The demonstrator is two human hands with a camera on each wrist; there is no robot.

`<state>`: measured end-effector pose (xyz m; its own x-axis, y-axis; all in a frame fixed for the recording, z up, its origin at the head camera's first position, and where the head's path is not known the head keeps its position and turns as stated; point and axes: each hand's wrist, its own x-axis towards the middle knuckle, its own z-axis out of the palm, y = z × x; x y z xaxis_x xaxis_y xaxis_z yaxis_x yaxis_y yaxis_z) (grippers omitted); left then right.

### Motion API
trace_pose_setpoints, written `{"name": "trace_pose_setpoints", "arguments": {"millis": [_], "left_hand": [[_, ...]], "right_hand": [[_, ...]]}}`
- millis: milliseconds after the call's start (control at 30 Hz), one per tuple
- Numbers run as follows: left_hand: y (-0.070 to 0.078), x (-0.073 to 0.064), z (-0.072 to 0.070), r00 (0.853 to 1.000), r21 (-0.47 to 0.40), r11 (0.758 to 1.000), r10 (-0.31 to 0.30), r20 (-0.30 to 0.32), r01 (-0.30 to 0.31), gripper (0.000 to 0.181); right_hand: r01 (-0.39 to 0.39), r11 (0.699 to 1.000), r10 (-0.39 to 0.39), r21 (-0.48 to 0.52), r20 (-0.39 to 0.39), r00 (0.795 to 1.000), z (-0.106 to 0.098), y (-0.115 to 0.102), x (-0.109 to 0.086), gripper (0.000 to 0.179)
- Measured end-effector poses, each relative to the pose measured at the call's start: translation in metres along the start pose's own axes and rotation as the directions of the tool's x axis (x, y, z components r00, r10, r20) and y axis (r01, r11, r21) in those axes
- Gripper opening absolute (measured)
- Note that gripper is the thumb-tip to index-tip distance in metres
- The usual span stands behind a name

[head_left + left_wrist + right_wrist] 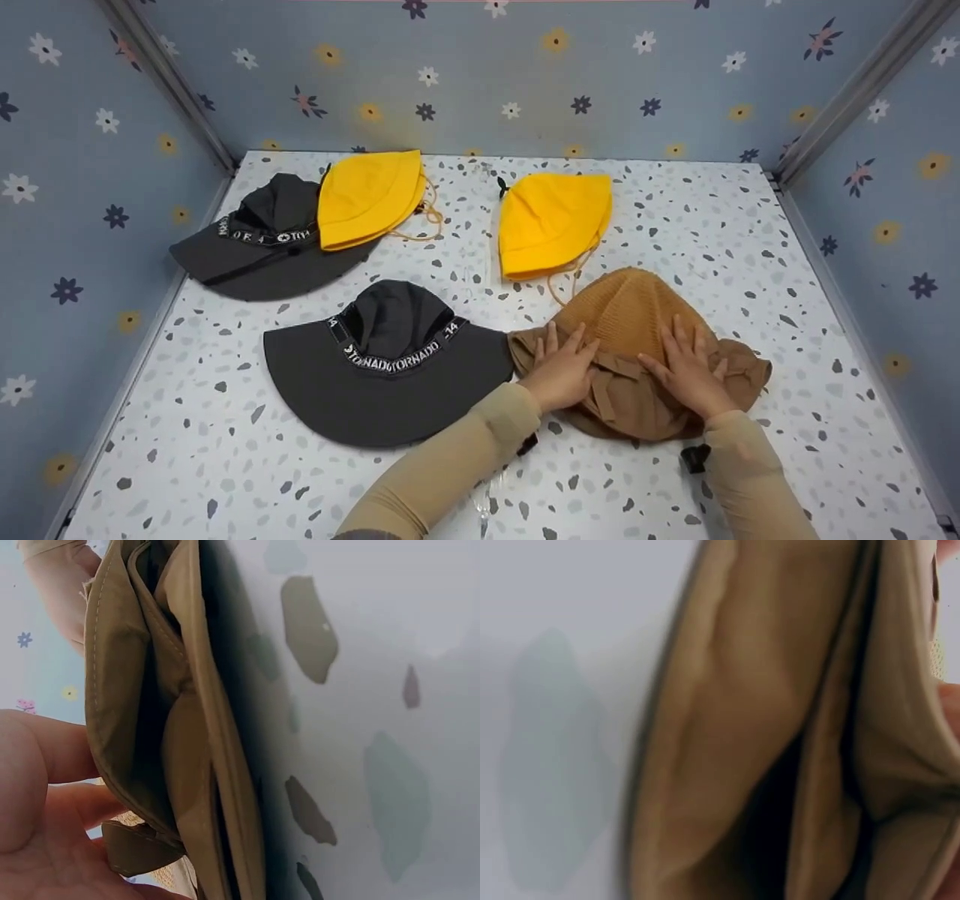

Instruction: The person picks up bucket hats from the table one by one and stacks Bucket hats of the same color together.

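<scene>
A brown sun hat (628,311) with a ribbed crown and a bow lies at the right front of the table. My left hand (561,373) rests on the left of its brim, fingers spread, next to the bow. On the other side my right hand (691,375) lies on the brim and lower crown with its fingers spread. In the left wrist view the layered brim (120,667) stands beside the left hand's fingers (64,754). Close up in the right wrist view are folds of the brown brim (765,690), blurred.
A dark grey wide-brimmed hat (390,405) lies left of the brown one, its edge meeting the brown brim. Behind are a yellow hat (555,225) and, at back left, another yellow hat (371,199) overlapping a second dark hat (277,277). Flowered panels (480,82) enclose the speckled table.
</scene>
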<state>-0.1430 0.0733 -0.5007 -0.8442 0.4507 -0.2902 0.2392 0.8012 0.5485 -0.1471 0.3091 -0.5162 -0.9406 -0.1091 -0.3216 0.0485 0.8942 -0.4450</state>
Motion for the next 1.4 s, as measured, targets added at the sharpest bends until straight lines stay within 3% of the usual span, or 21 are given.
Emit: {"name": "trace_pose_setpoints", "arguments": {"millis": [133,200,300,400,533,667,700,733,800,833,933,1033,1100,1200,1267,1367,1400], "left_hand": [[0.000,0.001,-0.004,1.000,-0.032,0.999,-0.002,0.002,0.003,0.051],[-0.001,0.002,-0.007,1.000,-0.070,0.997,0.016,-0.026,-0.018,0.050],[-0.005,0.005,-0.014,0.991,-0.192,0.980,0.021,-0.131,-0.046,0.051],[-0.012,0.009,-0.023,0.969,-0.345,0.938,-0.045,-0.243,-0.043,0.054],[-0.020,0.017,-0.035,0.924,-0.498,0.867,-0.194,-0.330,0.004,0.058],[-0.031,0.029,-0.045,0.843,-0.580,0.815,-0.326,-0.427,0.021,0.064],[-0.034,0.032,-0.047,0.824,-0.610,0.792,-0.362,-0.435,0.025,0.066],[-0.038,0.036,-0.050,0.809,-0.646,0.762,-0.401,-0.429,0.035,0.069],[-0.045,0.043,-0.055,0.793,-0.716,0.695,-0.467,-0.391,0.057,0.075],[-0.050,0.047,-0.058,0.791,-0.771,0.634,-0.504,-0.347,0.066,0.077],[-0.064,0.057,-0.067,0.801,-0.914,0.401,-0.565,-0.196,0.059,0.082],[-0.078,0.064,-0.074,0.821,-0.987,0.159,-0.568,-0.062,0.036,0.083],[-0.085,0.067,-0.078,0.838,-0.998,0.054,-0.545,-0.004,0.030,0.082],[-0.090,0.070,-0.080,0.854,-0.999,-0.032,-0.518,0.054,0.044,0.079],[-0.092,0.073,-0.081,0.859,-0.997,-0.063,-0.506,0.077,0.052,0.076],[-0.093,0.078,-0.082,0.860,-0.996,-0.054,-0.502,0.094,0.077,0.069],[-0.093,0.080,-0.083,0.859,-0.996,-0.040,-0.504,0.093,0.084,0.065]], "right_hand": [[-0.005,1.000,0.005,0.006,0.009,1.000,0.000,0.002,0.001,0.089],[-0.009,1.000,0.009,0.009,0.012,1.000,-0.001,0.002,0.001,0.089],[-0.013,1.000,0.013,0.016,0.015,1.000,-0.001,0.003,0.001,0.088],[-0.007,1.000,0.007,0.020,0.017,1.000,0.000,0.002,0.002,0.088],[-0.002,1.000,0.002,0.031,0.008,1.000,0.001,0.002,0.003,0.087],[0.005,1.000,-0.005,0.030,0.001,1.000,0.001,0.002,0.003,0.087],[0.006,1.000,-0.006,0.028,-0.002,1.000,0.001,0.003,0.003,0.087],[0.005,1.000,-0.005,0.025,-0.003,1.000,0.001,0.003,0.003,0.087],[0.006,1.000,-0.006,0.026,-0.007,1.000,0.002,0.004,0.003,0.087],[0.005,1.000,-0.004,0.027,-0.010,1.000,0.002,0.004,0.003,0.087],[0.003,1.000,-0.003,0.026,-0.016,1.000,0.003,0.005,0.003,0.085],[0.005,1.000,-0.005,0.028,-0.020,1.000,0.003,0.006,0.003,0.085],[0.010,0.999,-0.010,0.031,-0.021,1.000,0.003,0.006,0.004,0.086],[0.015,0.999,-0.014,0.038,-0.030,0.999,0.003,0.007,0.003,0.086],[0.014,0.999,-0.012,0.038,-0.037,0.999,0.003,0.008,0.003,0.086],[0.010,0.999,-0.008,0.038,-0.044,0.999,0.003,0.009,0.002,0.086],[0.009,0.999,-0.007,0.038,-0.046,0.999,0.003,0.009,0.002,0.086]]}}
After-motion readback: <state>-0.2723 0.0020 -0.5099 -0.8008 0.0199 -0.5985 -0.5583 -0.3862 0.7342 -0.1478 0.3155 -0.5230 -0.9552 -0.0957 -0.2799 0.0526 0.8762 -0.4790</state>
